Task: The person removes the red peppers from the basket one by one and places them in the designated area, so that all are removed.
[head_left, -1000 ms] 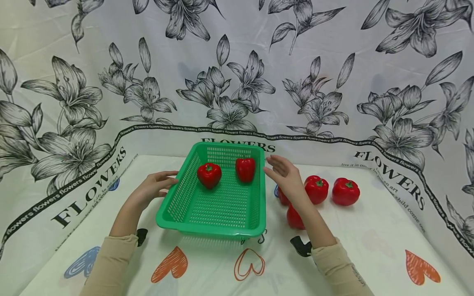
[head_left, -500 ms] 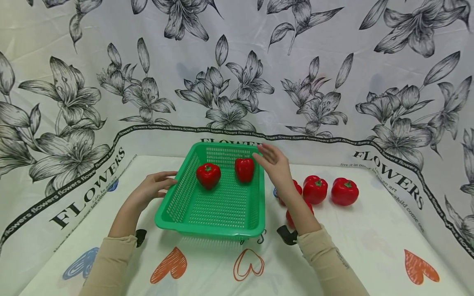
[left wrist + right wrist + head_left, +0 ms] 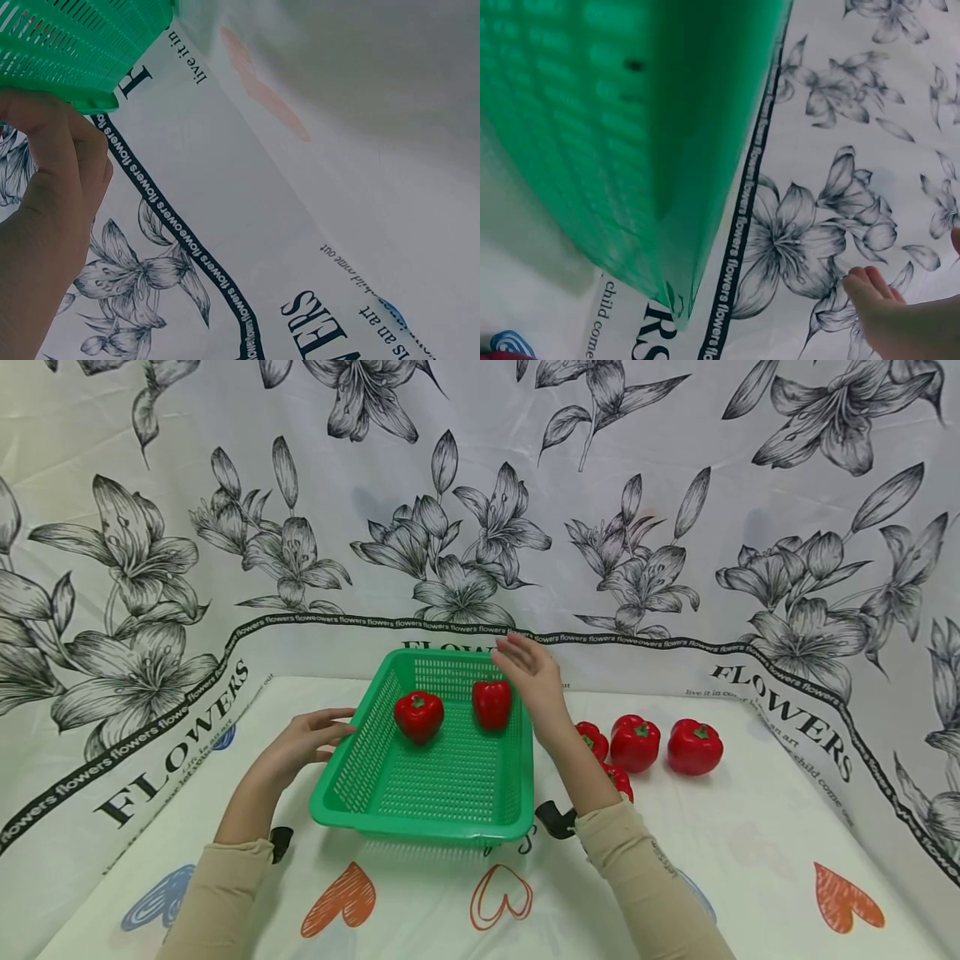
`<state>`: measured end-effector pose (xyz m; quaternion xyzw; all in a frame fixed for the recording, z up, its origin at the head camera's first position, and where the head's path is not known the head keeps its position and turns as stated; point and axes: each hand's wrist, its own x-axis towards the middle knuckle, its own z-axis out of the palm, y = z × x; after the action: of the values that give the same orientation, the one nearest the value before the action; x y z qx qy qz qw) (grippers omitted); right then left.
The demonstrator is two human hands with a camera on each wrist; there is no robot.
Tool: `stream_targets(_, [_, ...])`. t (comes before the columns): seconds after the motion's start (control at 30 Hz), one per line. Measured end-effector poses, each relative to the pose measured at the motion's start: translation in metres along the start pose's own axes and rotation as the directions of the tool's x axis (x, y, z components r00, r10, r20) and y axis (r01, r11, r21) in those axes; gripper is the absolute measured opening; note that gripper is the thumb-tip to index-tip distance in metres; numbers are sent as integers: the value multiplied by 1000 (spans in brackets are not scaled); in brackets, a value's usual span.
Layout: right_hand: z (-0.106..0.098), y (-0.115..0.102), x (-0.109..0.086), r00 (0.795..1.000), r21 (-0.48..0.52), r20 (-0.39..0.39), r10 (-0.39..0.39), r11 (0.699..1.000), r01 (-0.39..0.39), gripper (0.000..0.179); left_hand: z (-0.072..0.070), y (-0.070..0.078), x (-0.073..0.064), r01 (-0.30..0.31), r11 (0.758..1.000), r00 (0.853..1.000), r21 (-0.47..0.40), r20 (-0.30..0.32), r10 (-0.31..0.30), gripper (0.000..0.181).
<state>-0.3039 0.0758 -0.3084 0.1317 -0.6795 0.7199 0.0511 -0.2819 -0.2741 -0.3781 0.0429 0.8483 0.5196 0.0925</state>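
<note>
A green plastic basket (image 3: 420,827) stands in the middle of the table in the head view, with two red bell peppers (image 3: 418,717) inside. At its left rim is my left hand (image 3: 303,739), fingertips right at the edge and thumb spread apart below them. The left wrist view shows this hand close against the basket's perforated wall (image 3: 67,45). Over the back right corner, my right hand (image 3: 534,681) hovers with fingers extended, holding nothing. Just below its fingertips in the head view lies the right-hand red bell pepper (image 3: 492,705) in the basket.
Several more red bell peppers (image 3: 635,743) lie on the table right of the basket, some partly behind my right forearm. The floral-printed cloth (image 3: 757,827) covers the table, and a flower-patterned backdrop (image 3: 637,460) rises behind it.
My right hand has moved left, from beside the basket's right rim to over its back right corner. The left hand and the basket have stayed in place.
</note>
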Motion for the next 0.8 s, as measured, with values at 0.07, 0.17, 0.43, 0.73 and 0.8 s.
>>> stream_targets(0.07, [2, -1, 1, 1000, 12, -6, -13, 1000, 13, 55, 0, 0, 0, 5, 1000, 1000, 0, 1, -5, 61])
stream_targets(0.17, [3, -3, 2, 999, 20, -14, -35, 999, 35, 55, 0, 1, 0, 4, 1000, 1000, 8, 1, -4, 61])
stream_targets(0.43, [8, -11, 9, 995, 51, -59, -75, 996, 78, 55, 1, 1, 0, -10, 1000, 1000, 15, 5, 10, 62])
stream_targets(0.73, [25, -11, 18, 989, 127, -107, -107, 985, 120, 52, 1, 2, -1, -11, 1000, 1000, 26, 3, 11, 62])
stream_targets(0.8, [29, -10, 19, 987, 153, -105, -125, 978, 140, 51, 1, 1, -1, -7, 1000, 1000, 29, 0, 7, 63])
